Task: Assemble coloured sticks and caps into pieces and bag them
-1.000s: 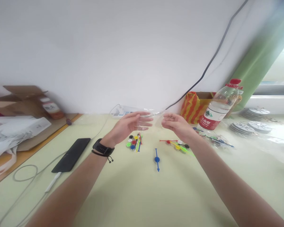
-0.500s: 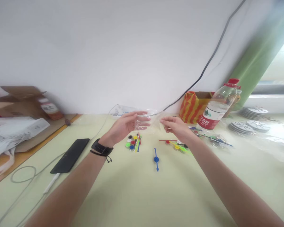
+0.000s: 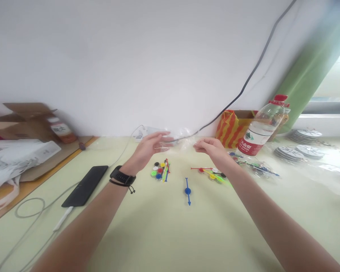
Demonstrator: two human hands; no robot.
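A thin clear plastic bag (image 3: 184, 140) hangs between my two hands above the back of the table. My right hand (image 3: 211, 148) pinches its right side. My left hand (image 3: 149, 150), with a black watch at the wrist, has its fingers stretched out and apart at the bag's left side. Below my left hand lies a group of coloured discs and arrows (image 3: 160, 170). Under my right hand are more discs and arrows (image 3: 212, 175), partly hidden by the forearm. A blue arrow with a round hub (image 3: 187, 191) lies alone at the centre.
At the left are a black phone (image 3: 85, 186) on a cable, white packages (image 3: 31, 155) and a cardboard box (image 3: 25, 121). To the right stand a red-capped bottle (image 3: 256, 136), a striped bag (image 3: 228, 128) and stacked grey discs (image 3: 289, 153).
The clear bag has shifted and changed shape between my hands. My left hand has drawn slightly left, while its fingers stay spread. My right hand keeps its pinch.
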